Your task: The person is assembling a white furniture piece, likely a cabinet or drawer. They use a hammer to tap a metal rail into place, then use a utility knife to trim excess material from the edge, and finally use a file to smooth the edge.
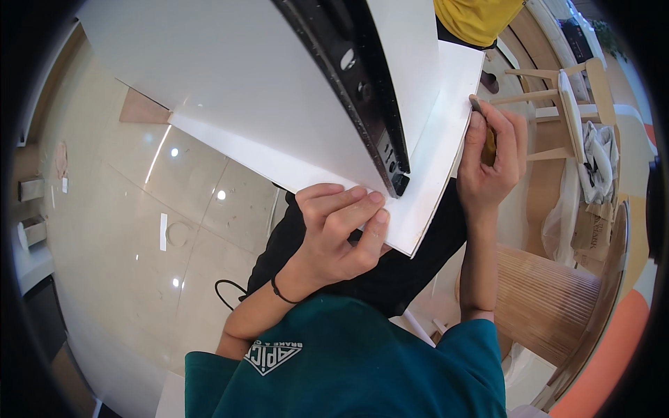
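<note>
A white panel lies over my lap, with another broad white panel standing up from it. A black metal drawer slide runs along the upright panel, its near end close to the corner. Curled fingers and thumb of my left hand press together on the white panel's near edge, beside the slide's end. At the panel's right edge, my right hand is closed on a small tool with a dark grey flat tip. Something yellowish shows between those fingers; its exact kind is hidden.
A person in a yellow top is beyond the panels. To the right stand a wooden chair, a paper bag and a ribbed wooden surface. Shiny floor tiles spread to the left, with a white strip on them.
</note>
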Tool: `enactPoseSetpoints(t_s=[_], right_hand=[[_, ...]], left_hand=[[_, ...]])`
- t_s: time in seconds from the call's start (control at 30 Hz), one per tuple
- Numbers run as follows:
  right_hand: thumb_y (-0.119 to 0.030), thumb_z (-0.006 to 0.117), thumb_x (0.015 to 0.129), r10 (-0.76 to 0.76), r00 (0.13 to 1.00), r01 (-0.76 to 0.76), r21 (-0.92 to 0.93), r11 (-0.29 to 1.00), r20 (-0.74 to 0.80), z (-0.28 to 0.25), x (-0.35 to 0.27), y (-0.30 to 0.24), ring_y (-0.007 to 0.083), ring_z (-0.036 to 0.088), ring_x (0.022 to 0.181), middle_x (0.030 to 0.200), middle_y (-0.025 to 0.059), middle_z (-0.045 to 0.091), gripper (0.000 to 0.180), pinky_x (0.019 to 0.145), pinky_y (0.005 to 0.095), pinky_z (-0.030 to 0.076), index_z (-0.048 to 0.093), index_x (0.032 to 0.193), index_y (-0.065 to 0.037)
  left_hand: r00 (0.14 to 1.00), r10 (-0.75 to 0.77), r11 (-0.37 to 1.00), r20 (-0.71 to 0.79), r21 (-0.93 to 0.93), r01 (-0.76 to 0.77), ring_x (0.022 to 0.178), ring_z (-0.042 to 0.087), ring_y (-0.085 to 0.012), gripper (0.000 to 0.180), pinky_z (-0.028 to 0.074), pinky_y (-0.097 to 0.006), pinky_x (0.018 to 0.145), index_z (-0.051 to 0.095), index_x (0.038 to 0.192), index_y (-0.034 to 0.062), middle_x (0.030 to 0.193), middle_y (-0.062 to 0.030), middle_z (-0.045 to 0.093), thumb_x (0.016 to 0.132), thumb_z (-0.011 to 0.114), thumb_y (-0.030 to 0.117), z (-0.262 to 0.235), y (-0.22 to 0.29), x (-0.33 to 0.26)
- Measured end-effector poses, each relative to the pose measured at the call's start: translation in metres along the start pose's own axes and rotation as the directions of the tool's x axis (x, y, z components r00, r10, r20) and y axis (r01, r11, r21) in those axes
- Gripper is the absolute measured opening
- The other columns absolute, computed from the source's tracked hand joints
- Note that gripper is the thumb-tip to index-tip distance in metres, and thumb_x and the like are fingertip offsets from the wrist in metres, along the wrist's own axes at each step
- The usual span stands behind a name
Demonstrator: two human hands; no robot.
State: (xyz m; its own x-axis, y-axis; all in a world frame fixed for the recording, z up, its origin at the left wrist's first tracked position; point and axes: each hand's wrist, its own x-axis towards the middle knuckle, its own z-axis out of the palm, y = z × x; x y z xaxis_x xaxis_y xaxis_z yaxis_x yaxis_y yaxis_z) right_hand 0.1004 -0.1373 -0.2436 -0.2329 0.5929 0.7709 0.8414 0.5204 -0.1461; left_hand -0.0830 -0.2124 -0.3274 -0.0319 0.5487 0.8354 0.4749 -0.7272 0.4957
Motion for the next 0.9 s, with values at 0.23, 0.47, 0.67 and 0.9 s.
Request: enactPoseSetpoints(t_s=[0.23,0.47,0.67,0.9], right_hand=[[0.008,0.064,0.083,0.087,0.995,-0.086,-0.016,0.996,0.057,-0.012,-0.009,-0.03,0.0148,0.056,0.066,0.084,0.0086,0.059,0.02,0.054,0.0252,0.045,0.07,0.101,0.001],[0.01,0.068,0.072,0.018,0.986,-0.009,-0.052,0.999,0.167,-0.036,-0.023,-0.07,0.0198,0.061,0.067,0.085,0.0076,0.061,0.031,0.055,0.0293,0.047,0.071,0.1,-0.003],[0.008,0.069,0.068,-0.01,0.982,0.001,0.049,0.999,0.189,-0.048,-0.036,-0.097,0.0205,0.064,0.065,0.084,0.0063,0.061,0.034,0.055,0.0282,0.052,0.071,0.1,-0.002],[0.003,0.065,0.082,-0.1,0.952,0.03,0.235,0.971,0.288,-0.068,-0.035,-0.095,0.0192,0.064,0.068,0.082,0.0061,0.062,0.016,0.059,0.0303,0.053,0.067,0.096,-0.003]], left_hand=[[0.999,0.002,1.0,-0.041,-0.004,-0.003,0.101,0.054,-0.0219,0.032,0.042,-0.04,0.083,0.055,0.105,0.0125,0.116,-0.0059,0.06,0.078,0.07,0.006,0.004,0.0,-0.001],[1.0,-0.025,1.0,-0.012,-0.014,0.025,0.101,0.055,-0.0222,0.029,0.042,-0.04,0.084,0.055,0.105,0.0122,0.115,-0.0057,0.06,0.08,0.07,0.01,0.0,0.002,0.0],[1.0,-0.022,0.999,-0.004,-0.043,0.021,0.101,0.055,-0.0225,0.031,0.042,-0.04,0.084,0.055,0.107,0.012,0.115,-0.006,0.061,0.08,0.07,0.014,0.0,0.001,0.001],[0.999,0.016,1.0,0.027,-0.025,-0.016,0.1,0.055,-0.022,0.038,0.043,-0.04,0.083,0.055,0.11,0.0124,0.114,-0.0064,0.061,0.078,0.075,0.017,-0.004,-0.006,-0.002]])
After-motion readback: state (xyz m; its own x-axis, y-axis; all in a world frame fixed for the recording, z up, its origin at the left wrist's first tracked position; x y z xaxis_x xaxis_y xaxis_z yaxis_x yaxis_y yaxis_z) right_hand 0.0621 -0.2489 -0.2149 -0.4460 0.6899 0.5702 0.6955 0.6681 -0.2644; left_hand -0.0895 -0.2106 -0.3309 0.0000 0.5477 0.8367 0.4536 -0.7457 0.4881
